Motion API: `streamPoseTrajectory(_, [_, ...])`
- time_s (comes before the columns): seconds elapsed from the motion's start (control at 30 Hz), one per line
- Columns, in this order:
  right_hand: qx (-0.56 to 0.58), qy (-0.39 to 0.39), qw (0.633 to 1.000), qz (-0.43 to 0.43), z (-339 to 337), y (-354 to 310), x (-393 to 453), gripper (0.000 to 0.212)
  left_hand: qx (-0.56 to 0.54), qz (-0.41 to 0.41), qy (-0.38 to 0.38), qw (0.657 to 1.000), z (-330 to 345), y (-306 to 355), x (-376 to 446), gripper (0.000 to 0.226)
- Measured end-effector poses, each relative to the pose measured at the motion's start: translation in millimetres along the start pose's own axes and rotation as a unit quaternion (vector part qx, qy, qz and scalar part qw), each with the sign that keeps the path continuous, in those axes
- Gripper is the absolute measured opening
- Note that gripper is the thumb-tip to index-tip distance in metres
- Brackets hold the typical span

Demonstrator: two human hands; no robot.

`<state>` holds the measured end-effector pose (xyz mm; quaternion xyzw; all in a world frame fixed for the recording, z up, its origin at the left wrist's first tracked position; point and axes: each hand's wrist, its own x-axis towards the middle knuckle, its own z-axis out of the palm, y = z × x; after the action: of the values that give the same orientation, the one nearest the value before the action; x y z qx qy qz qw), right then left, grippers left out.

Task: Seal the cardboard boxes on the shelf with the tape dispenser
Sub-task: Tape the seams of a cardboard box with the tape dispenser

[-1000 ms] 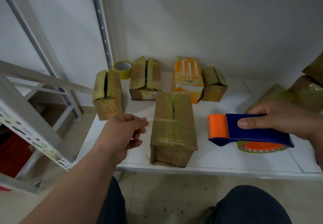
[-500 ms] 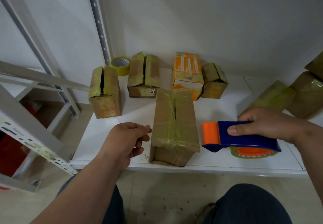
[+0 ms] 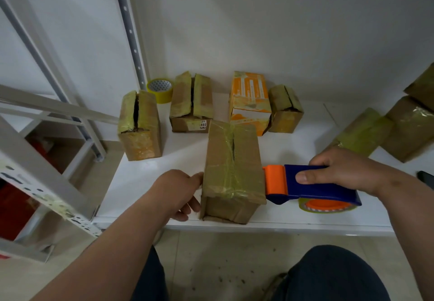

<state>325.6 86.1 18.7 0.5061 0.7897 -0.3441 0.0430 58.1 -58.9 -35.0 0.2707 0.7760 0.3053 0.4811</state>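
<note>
Head view, from left to right: a white perforated metal shelf frame (image 3: 47,183) fills the left edge. Right of it, on the white shelf board (image 3: 150,183), stands a tall brown cardboard box with yellowish tape and a split top (image 3: 141,124), and behind it, against the wall, a roll of yellow tape (image 3: 160,90). Next comes a wider brown cardboard box with raised flaps (image 3: 191,102).

At lower centre your left hand (image 3: 176,192) rests against the left side of the long brown cardboard box wrapped in clear tape (image 3: 231,171), fingers loosely curled along its wall; you cannot tell whether they grip it. That box sits at the shelf's front edge, its top seam partly open. Behind it stand an orange and white printed carton (image 3: 250,99) and a small brown cardboard box (image 3: 285,108).

Your right hand (image 3: 340,171) grips the blue and orange tape dispenser (image 3: 312,183), its orange roller touching the long box's right side. Several taped brown boxes (image 3: 399,127) sit at the right edge.
</note>
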Motion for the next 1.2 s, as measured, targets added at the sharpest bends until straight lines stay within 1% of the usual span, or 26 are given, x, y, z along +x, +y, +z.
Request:
streamPoseTrajectory(0.03, [0.002,0.001,1.000,-0.001,0.6,0.3,0.0,0.055,0.043,0.016,0.013,0.999,1.6,-2.4,2.4,0.030])
streamPoseTrajectory(0.07, [0.004,0.004,1.000,-0.003,1.0,0.6,-0.1,0.055,0.104,0.062,0.054,0.991,3.9,-6.3,5.5,0.023])
streamPoseTrajectory(0.1, [0.007,0.006,1.000,-0.005,1.6,0.7,0.3,0.055,0.155,0.124,0.117,0.973,5.9,-11.3,7.3,0.015])
streamPoseTrajectory(0.13, [0.009,0.007,1.000,-0.006,2.1,1.1,0.6,0.055,0.163,0.194,0.188,0.949,7.9,-14.6,5.4,0.018])
streamPoseTrajectory(0.17, [0.010,0.009,1.000,-0.006,2.4,1.6,0.7,0.055,0.136,0.273,0.237,0.923,9.2,-16.6,2.6,0.024])
streamPoseTrajectory(0.2, [0.009,0.011,1.000,-0.005,2.5,2.2,0.6,0.056,0.116,0.347,0.254,0.895,9.5,-17.8,0.9,0.030])
streamPoseTrajectory(0.23, [0.008,0.012,1.000,-0.004,2.4,2.8,0.6,0.056,0.136,0.404,0.231,0.875,10.4,-18.6,0.1,0.039])
streamPoseTrajectory(0.27, [0.007,0.012,1.000,-0.003,2.3,3.3,0.5,0.056,0.187,0.433,0.173,0.865,12.7,-18.7,-1.4,0.053])
streamPoseTrajectory(0.3, [0.007,0.012,1.000,-0.003,2.2,3.4,0.2,0.056,0.239,0.443,0.107,0.858,16.1,-20.4,-1.4,0.067])
streamPoseTrajectory(0.33, [0.008,0.011,1.000,-0.003,2.3,3.0,-0.1,0.056,0.289,0.429,0.056,0.854,18.6,-21.4,-0.8,0.076])
streamPoseTrajectory(0.37, [0.008,0.010,1.000,-0.003,2.4,2.4,-0.5,0.057,0.325,0.409,0.032,0.852,18.2,-21.7,0.9,0.082])
streamPoseTrajectory(0.43, [0.009,0.012,1.000,-0.003,2.7,1.3,-1.1,0.058,0.394,0.379,0.032,0.837,13.9,-17.3,1.7,0.087])
streamPoseTrajectory(0.5, [0.004,0.012,1.000,-0.003,3.5,-0.6,-2.0,0.056,0.471,0.365,0.061,0.801,10.3,-8.7,-3.6,0.092])
streamPoseTrajectory(0.57, [-0.003,0.013,1.000,-0.001,2.8,-3.8,-3.9,0.052,0.508,0.364,0.079,0.777,13.3,1.4,-9.2,0.094])
streamPoseTrajectory(0.7, [-0.023,0.009,1.000,-0.004,1.6,-8.9,-7.7,0.051,0.544,0.372,0.032,0.752,33.3,14.0,-7.7,0.097])
streamPoseTrajectory(0.77, [-0.026,0.009,1.000,-0.007,2.0,-7.9,-7.7,0.053,0.541,0.372,0.020,0.754,35.5,14.9,-0.4,0.099])
streamPoseTrajectory(0.9, [-0.007,-0.004,1.000,-0.007,6.2,5.4,-4.7,0.051,0.531,0.373,0.011,0.761,31.9,13.3,2.1,0.109])
streamPoseTrajectory(1.0, [0.053,-0.015,0.998,-0.001,9.7,21.8,-6.9,0.052,0.517,0.372,0.013,0.771,33.3,13.8,0.2,0.107])
streamPoseTrajectory(1.1, [0.117,-0.018,0.993,0.002,10.0,35.9,-12.0,0.047,0.503,0.377,0.024,0.777,36.1,14.7,1.2,0.103])
streamPoseTrajectory(1.2, [0.151,-0.017,0.988,0.002,9.9,44.8,-13.9,0.046,0.499,0.378,0.022,0.780,36.4,15.3,2.3,0.105])
